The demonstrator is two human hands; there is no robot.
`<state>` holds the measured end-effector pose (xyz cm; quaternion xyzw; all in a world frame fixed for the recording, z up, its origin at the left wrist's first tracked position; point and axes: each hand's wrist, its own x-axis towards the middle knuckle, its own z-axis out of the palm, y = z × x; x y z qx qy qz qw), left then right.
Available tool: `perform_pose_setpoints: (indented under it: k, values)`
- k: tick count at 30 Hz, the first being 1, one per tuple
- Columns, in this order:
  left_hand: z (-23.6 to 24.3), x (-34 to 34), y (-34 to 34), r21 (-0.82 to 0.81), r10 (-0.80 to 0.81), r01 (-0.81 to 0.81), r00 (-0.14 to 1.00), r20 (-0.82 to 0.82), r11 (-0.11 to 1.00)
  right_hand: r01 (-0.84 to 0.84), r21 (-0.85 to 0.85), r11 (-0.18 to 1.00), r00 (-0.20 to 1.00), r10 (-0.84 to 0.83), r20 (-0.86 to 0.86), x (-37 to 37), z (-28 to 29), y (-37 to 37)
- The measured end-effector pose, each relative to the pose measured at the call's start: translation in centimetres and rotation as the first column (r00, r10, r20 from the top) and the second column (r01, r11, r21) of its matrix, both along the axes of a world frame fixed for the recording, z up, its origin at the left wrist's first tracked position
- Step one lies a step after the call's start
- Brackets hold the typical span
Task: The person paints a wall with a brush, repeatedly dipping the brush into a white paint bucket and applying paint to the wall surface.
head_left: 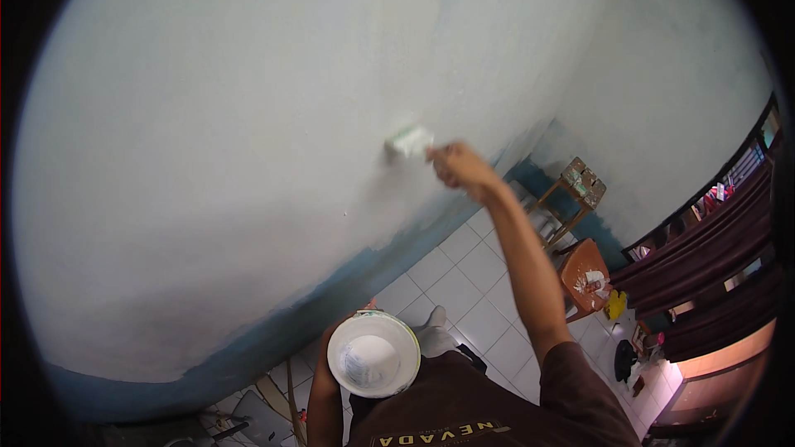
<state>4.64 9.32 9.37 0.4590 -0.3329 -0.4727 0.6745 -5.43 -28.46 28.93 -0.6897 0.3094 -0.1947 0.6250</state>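
Note:
My right arm reaches up and forward, and the closed fingers of my right hand [460,168] grip a wide paintbrush [409,142]. White paint coats the brush, which is slightly blurred and lies against the pale wall [248,116]. Close to my body is a white bucket [341,353] with whitish paint inside. My left hand [326,349] curls round the bucket's left side and holds it. The bucket hides most of that hand's fingers.
A blue band [331,290] runs along the wall's lower part. On the tiled floor [451,285], a paint-spattered stool [583,182] and a brown chair [584,273] stand to the right. Dark curtains [704,257] hang at far right. Boards [277,401] lie at lower left.

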Motion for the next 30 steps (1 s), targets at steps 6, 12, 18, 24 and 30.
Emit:
perform_pose_setpoints:
  k: [6,12,18,24,30]
  values:
    - [-0.1,0.3,0.3,-0.007,-0.007,0.007,1.0,0.019,1.0,0.117,-0.299,0.947,0.866,0.05,0.498,-0.5,16.0,1.9]
    - [0.6,0.0,0.0,0.012,-0.025,0.025,0.999,0.025,1.0,0.197,-0.254,0.947,0.923,-0.091,0.375,3.1,3.7,0.6]
    - [2.1,-1.2,-0.2,0.131,0.08,-0.076,0.996,-0.025,0.988,0.159,-0.037,0.987,0.951,-0.143,0.273,1.7,-12.0,3.3]
    - [0.9,-0.6,-0.4,0.118,0.004,0.007,0.996,-0.094,0.993,-0.056,0.028,0.998,0.967,0.061,-0.246,-3.0,-16.3,1.8]
    - [-4.0,0.6,0.2,0.148,0.006,0.041,0.951,-0.308,0.988,-0.069,-0.171,0.983,0.997,0.073,0.012,-1.0,2.2,0.5]
